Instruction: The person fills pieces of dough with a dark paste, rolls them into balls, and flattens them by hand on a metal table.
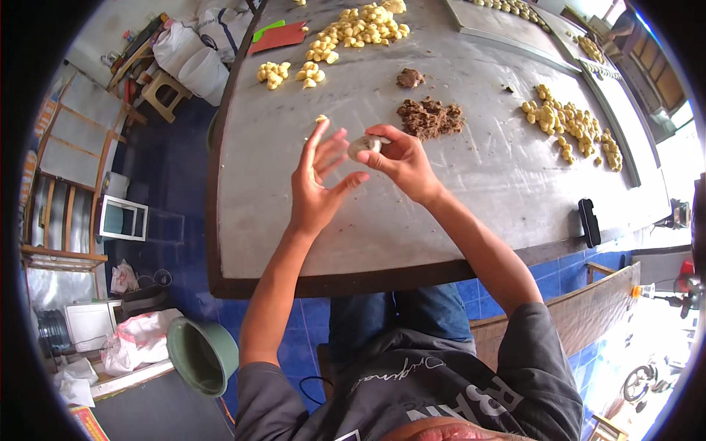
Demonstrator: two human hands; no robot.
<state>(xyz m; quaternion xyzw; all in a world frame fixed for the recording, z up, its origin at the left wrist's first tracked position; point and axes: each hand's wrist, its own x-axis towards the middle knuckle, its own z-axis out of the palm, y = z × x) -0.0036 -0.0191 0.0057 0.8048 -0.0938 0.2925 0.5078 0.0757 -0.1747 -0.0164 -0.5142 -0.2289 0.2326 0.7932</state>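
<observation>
My right hand (403, 163) pinches a pale greyish rounded piece of dough (362, 148) between thumb and fingers, above the metal table (346, 242). Facing it on the left, my left hand (315, 176) is open with the fingers spread and slightly blurred. A small yellow bit (321, 118) shows at its fingertip; whether it sticks there or lies on the table I cannot tell. Beyond my right hand lies a crumbly brown heap (430, 119), with a smaller brown lump (410, 78) behind it.
Many yellow dough pieces (360, 28) are piled at the far side, more (577, 131) at the right. Red and green flat sheets (278, 37) lie far left. A black case (589, 223) rests at the right edge. A green tub (202, 356) stands at lower left.
</observation>
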